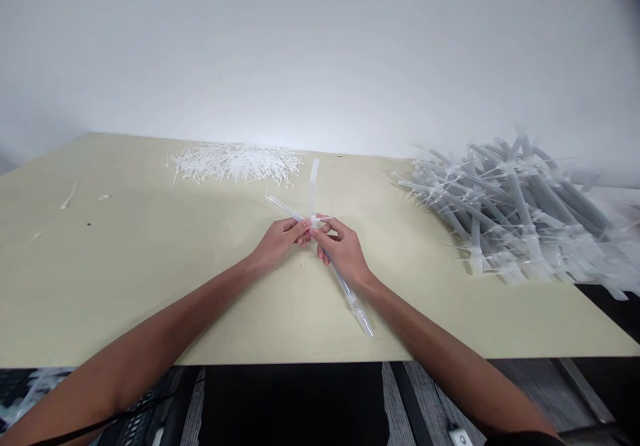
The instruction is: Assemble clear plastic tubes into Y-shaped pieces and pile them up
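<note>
Both hands meet over the middle of the table at the joint of a clear plastic tube assembly (346,287). One branch of it points up and away, another slants to the upper left, and a longer length runs down toward the table's front edge. My left hand (281,238) pinches the assembly near the joint from the left. Closed round the joint from the right is my right hand (345,249), with its thumb and fingertips close to the left ones. A thin white cable tie (325,219) sticks out at the joint; the fingers partly hide it.
A pile of white cable ties (235,163) lies at the back, left of centre. On the right is a large heap of tube assemblies (520,206), reaching past the table's edge. A loose white piece (69,196) lies far left on the table (150,286).
</note>
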A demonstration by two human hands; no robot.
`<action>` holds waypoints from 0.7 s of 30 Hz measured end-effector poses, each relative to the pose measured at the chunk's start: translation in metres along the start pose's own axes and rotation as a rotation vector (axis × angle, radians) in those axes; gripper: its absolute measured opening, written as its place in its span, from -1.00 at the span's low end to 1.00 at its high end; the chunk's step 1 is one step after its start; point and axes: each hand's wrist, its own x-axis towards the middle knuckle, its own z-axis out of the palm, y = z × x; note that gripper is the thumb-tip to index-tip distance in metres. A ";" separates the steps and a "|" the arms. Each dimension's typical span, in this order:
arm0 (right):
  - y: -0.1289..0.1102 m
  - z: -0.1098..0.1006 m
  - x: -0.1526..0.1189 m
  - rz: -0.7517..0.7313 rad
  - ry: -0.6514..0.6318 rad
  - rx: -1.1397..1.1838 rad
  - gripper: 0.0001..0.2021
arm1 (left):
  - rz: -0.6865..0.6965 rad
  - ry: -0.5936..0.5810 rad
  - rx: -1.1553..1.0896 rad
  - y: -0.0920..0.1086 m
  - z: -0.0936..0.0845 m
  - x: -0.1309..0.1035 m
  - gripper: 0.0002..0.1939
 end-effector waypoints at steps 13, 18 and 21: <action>0.001 -0.026 0.013 0.209 -0.054 0.323 -0.74 | 0.261 0.278 1.031 -0.044 -0.071 0.041 -0.58; 0.000 -0.024 0.013 0.265 -0.074 0.297 -0.60 | 0.207 0.252 1.165 -0.050 -0.070 0.044 -0.67; 0.000 -0.024 0.013 0.231 -0.075 0.292 -0.64 | 0.211 0.253 1.153 -0.045 -0.064 0.039 -0.73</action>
